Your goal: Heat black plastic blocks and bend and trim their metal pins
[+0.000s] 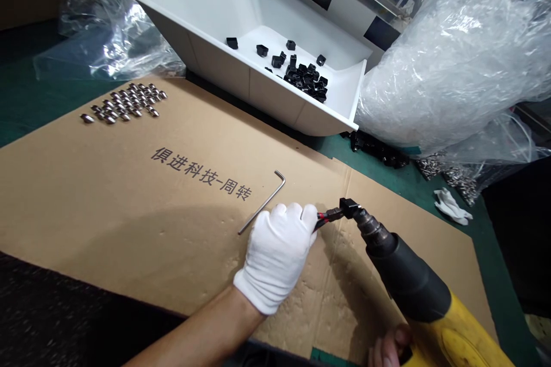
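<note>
A green-topped tabletop (26, 109) carries a large flattened cardboard sheet (107, 195) printed with dark Chinese characters. On the cardboard lie a cluster of shiny metal pieces (124, 103) and an L-shaped hex key (263, 199). A white plastic bin (215, 63) stands at the cardboard's far edge. Beyond the sheet, the tabletop holds a heap of black parts (379, 150), loose small screws (460, 180), a crumpled white cloth (451, 206) and clear plastic bags (456, 63).

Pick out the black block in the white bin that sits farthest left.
It's the black block alone near the left side of the white bin; the other blocks lie further right, most heaped together.
</note>
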`<move>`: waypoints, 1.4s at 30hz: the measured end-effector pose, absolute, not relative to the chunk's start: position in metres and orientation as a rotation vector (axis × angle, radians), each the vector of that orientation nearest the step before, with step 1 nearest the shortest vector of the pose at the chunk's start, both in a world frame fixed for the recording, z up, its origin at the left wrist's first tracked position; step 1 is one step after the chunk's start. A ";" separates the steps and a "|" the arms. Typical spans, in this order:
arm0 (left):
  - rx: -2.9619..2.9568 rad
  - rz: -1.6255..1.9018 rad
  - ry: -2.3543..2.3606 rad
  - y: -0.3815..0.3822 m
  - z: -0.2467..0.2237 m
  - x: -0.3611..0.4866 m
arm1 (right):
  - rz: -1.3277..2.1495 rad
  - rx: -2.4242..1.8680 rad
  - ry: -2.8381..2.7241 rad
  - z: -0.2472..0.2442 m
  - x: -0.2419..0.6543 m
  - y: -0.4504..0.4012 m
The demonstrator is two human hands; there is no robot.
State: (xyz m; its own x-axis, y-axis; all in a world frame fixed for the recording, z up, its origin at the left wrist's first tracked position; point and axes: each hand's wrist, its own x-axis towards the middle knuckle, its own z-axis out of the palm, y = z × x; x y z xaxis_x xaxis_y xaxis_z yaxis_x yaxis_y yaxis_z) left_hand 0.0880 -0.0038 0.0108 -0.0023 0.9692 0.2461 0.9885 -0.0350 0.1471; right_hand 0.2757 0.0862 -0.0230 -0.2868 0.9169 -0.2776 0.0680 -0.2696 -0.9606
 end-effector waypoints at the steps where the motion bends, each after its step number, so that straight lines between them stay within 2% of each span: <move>1: -2.172 -0.434 -2.133 -0.004 0.011 0.088 | 1.626 -1.283 -1.299 -0.024 0.275 0.085; 17: -2.199 -0.436 -2.211 -0.001 0.014 0.087 | 1.669 -1.242 -1.287 -0.013 0.304 0.070; 21: -2.261 -0.556 -2.198 0.001 0.015 0.085 | 1.622 -1.221 -1.259 -0.002 0.317 0.052; 29: -2.458 -1.092 -2.159 -0.021 0.017 0.073 | 1.606 -1.173 -1.150 -0.003 0.320 0.033; 42: -2.468 -1.059 -2.244 -0.032 0.014 0.084 | 1.675 -1.143 -0.980 -0.002 0.321 0.017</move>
State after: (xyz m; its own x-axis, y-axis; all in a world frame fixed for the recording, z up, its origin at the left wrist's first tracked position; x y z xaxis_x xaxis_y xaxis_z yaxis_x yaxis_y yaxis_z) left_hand 0.0841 -0.0320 0.0140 0.0263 0.9817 0.1885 0.7698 -0.1402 0.6227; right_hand 0.3209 0.0165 -0.0016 -0.2106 0.9375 -0.2771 -0.2176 -0.3213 -0.9216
